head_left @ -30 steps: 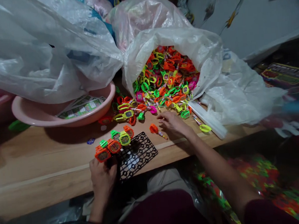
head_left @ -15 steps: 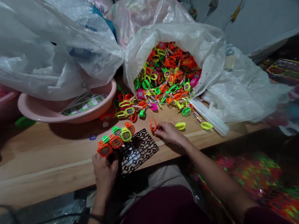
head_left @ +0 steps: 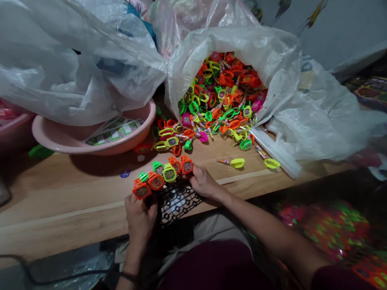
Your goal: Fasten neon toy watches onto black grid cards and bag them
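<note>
A black plastic grid (head_left: 176, 204) is tilted above the table's front edge, with a row of toy watches in orange, green and yellow along its far side. My left hand (head_left: 140, 216) is closed at the grid's left end, just under an orange toy watch (head_left: 141, 189); its fingertips are partly hidden. At the opposite end, my right hand (head_left: 205, 182) pinches another orange toy watch (head_left: 187, 164) against the far right corner of the grid. A yellow toy watch (head_left: 237, 163) with a candy tube lies on the wood right of that hand.
Behind, a clear plastic bag (head_left: 274, 62) spills many toy watches onto the wooden table (head_left: 93, 193). A pink basin (head_left: 96, 148) with printed cards stands at the back left. A rolled plastic strip (head_left: 277, 154) lies right. More colourful toys (head_left: 334, 227) sit low at right.
My right hand has moved left with the orange toy watch, bringing it to the end of the row on the grid. My left hand stays at the grid's left end. The view has shifted slightly.
</note>
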Available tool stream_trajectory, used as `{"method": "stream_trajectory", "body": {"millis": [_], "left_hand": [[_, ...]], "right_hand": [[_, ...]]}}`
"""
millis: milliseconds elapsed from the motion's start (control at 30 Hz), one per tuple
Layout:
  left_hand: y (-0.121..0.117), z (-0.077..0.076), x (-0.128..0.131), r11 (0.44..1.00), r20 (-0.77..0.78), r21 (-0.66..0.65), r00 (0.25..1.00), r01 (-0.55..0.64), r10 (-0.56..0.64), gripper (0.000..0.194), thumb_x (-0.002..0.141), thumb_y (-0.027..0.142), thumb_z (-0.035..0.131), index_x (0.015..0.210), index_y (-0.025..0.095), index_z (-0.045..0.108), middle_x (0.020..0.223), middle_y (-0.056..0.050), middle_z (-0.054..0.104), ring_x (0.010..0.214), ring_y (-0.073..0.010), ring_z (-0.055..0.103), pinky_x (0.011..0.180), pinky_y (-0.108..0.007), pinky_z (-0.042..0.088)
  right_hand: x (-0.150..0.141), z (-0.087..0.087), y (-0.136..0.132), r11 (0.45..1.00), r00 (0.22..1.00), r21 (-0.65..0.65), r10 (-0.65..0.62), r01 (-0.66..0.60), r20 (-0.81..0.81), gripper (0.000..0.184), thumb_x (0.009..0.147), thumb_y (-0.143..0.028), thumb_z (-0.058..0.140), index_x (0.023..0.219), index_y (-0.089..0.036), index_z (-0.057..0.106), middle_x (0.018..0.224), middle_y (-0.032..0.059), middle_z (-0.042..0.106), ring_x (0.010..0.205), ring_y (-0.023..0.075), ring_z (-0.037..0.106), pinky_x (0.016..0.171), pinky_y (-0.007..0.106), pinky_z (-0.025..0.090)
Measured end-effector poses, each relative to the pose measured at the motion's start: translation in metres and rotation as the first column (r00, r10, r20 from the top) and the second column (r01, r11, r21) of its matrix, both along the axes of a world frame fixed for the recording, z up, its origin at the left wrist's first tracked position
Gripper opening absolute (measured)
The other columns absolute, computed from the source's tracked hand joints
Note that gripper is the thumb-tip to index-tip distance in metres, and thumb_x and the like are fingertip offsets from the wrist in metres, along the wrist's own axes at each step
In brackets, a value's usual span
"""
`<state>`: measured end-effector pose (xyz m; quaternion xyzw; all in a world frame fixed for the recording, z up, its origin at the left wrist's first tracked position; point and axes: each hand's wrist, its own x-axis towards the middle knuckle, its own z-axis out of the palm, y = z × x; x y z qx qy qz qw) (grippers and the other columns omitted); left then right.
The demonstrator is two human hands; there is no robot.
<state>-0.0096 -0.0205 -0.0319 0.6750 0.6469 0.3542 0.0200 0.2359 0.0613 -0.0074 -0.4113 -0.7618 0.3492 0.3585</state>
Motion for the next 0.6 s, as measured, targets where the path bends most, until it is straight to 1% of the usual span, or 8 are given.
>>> {"method": "stream_trajectory", "body": {"millis": [67,133,267,300,367,467,533,600], "left_hand": [[0.0,-0.001,0.0,1.0,-0.001,0.014,1.0,0.011,-0.011,0.027,0.1,0.035,0.054,0.102,0.016,0.073,0.1,-0.014,0.073,0.098,-0.031,0.058,0.087,-0.042,0.049],[0.001,-0.001,-0.001,1.0,0.002,0.02,1.0,0.023,-0.023,0.026,0.099,0.035,0.054,0.102,0.017,0.073,0.1,-0.013,0.073,0.098,-0.0309,0.058,0.088,-0.042,0.049],[0.002,0.001,-0.003,1.0,0.002,-0.007,1.0,0.01,-0.01,0.026,0.098,0.037,0.053,0.092,0.019,0.07,0.093,-0.013,0.07,0.093,-0.0308,0.057,0.084,-0.042,0.048],[0.002,0.001,-0.003,1.0,-0.002,-0.02,1.0,0.005,-0.005,0.026,0.098,0.038,0.052,0.089,0.019,0.068,0.091,-0.013,0.07,0.092,-0.0309,0.057,0.083,-0.043,0.047],[0.003,0.002,-0.004,0.999,-0.009,-0.04,1.0,-0.005,0.005,0.027,0.098,0.039,0.051,0.086,0.02,0.067,0.09,-0.013,0.069,0.091,-0.031,0.057,0.084,-0.044,0.047],[0.004,0.001,-0.004,0.999,0.003,-0.05,1.0,-0.01,0.01,0.028,0.096,0.041,0.05,0.084,0.021,0.065,0.088,-0.013,0.069,0.091,-0.0314,0.058,0.086,-0.045,0.046],[0.004,0.002,-0.003,0.997,0.008,-0.069,1.0,-0.021,0.021,0.029,0.096,0.042,0.049,0.083,0.021,0.065,0.087,-0.014,0.068,0.092,-0.0315,0.057,0.086,-0.044,0.046],[0.004,0.004,-0.002,0.995,0.006,-0.092,0.999,-0.04,0.041,0.03,0.095,0.043,0.049,0.084,0.021,0.065,0.088,-0.014,0.068,0.093,-0.0315,0.057,0.085,-0.043,0.045]], "right_hand": [[-0.003,-0.003,-0.003,0.994,0.997,0.105,0.011,-0.018,0.07,0.053,0.074,-0.001,0.045,0.122,-0.013,0.064,0.109,0.0126,0.075,0.098,0.0245,0.069,0.095,0.036,0.057],[-0.007,-0.001,-0.002,0.991,0.992,0.129,0.031,-0.047,0.126,0.055,0.074,0.001,0.044,0.124,-0.014,0.064,0.114,0.0142,0.074,0.103,0.0255,0.069,0.097,0.037,0.057],[0.002,0.023,0.003,0.994,0.981,0.008,0.106,-0.109,0.162,0.039,0.086,-0.001,0.049,0.115,-0.017,0.068,0.107,0.008,0.076,0.097,0.0214,0.071,0.09,0.03,0.055],[0.011,0.03,0.003,0.997,0.983,-0.024,0.077,-0.074,0.17,0.034,0.091,-0.005,0.052,0.117,-0.017,0.069,0.105,0.0073,0.077,0.095,0.0207,0.072,0.089,0.029,0.055],[0.034,0.044,0.001,0.992,0.965,-0.067,-0.088,0.108,0.246,0.031,0.1,-0.016,0.058,0.129,-0.016,0.067,0.104,0.0081,0.079,0.095,0.0213,0.073,0.088,0.03,0.054],[0.075,0.055,-0.009,0.891,0.783,-0.033,-0.381,0.454,0.491,0.042,0.106,-0.032,0.061,0.143,-0.013,0.059,0.11,0.0143,0.079,0.103,0.0259,0.074,0.09,0.034,0.053],[0.1,0.054,-0.019,0.839,0.652,0.012,-0.432,0.544,0.624,0.036,0.106,-0.037,0.061,0.135,-0.015,0.064,0.118,0.0174,0.077,0.11,0.0282,0.072,0.092,0.035,0.052],[0.117,0.048,-0.029,0.834,0.603,0.033,-0.425,0.55,0.675,0.027,0.107,-0.04,0.059,0.12,-0.018,0.07,0.118,0.0164,0.075,0.111,0.0284,0.071,0.091,0.036,0.052]]}}
